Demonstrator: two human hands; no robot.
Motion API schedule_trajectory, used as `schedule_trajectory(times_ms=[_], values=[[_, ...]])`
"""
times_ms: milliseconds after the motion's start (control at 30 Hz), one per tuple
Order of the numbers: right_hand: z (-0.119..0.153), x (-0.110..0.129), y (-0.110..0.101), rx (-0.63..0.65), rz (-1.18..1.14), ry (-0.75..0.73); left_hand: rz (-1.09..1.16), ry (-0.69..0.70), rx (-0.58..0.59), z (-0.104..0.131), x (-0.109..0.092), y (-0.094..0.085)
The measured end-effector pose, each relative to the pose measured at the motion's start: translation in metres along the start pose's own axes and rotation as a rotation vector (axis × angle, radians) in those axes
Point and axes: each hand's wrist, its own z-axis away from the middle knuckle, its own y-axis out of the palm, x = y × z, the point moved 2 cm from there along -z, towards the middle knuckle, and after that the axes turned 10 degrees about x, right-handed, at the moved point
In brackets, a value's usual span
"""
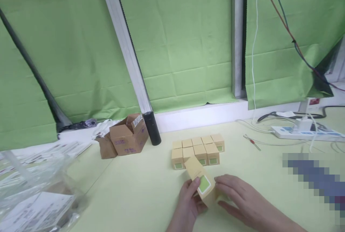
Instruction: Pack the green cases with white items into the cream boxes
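Observation:
A small tan cardboard box (195, 169) with a green, white-edged label is tilted in front of me. My left hand (188, 198) grips it from the left, thumb resting beside the label. On the box's right side is my right hand (238, 196), its fingers stretched out and apart, the fingertips at or very near the box edge. Whether they press on it I cannot tell. Just beyond stand several matching tan boxes (199, 149) packed together in two rows, with green labels on their front faces. The held box partly covers the front row.
A black cylinder (152, 128) stands by an open brown carton (129, 137) at the back left. Clear plastic bags (40, 192) and papers lie left. On the right are a white power strip (285, 132), cables and a small red-and-metal tool (252, 142). Green blinds (185, 38) hang behind.

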Motion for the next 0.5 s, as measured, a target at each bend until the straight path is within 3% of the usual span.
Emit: schedule_trajectory(times_ms=[67, 267, 400, 500], values=[[-0.001, 0.002, -0.002, -0.047, 0.056, -0.098, 0.051, -0.036, 0.036, 0.002, 0.004, 0.003], [0.000, 0.006, -0.008, 0.061, 0.276, -0.294, 0.125, -0.063, 0.023, 0.000, 0.008, 0.005], [-0.004, 0.017, -0.008, -0.042, 0.281, -0.281, 0.223, -0.033, 0.041, 0.001, -0.002, 0.008], [-0.018, 0.011, -0.003, -0.013, 0.107, -0.187, 0.179, 0.104, -0.032, 0.000, -0.020, -0.005]])
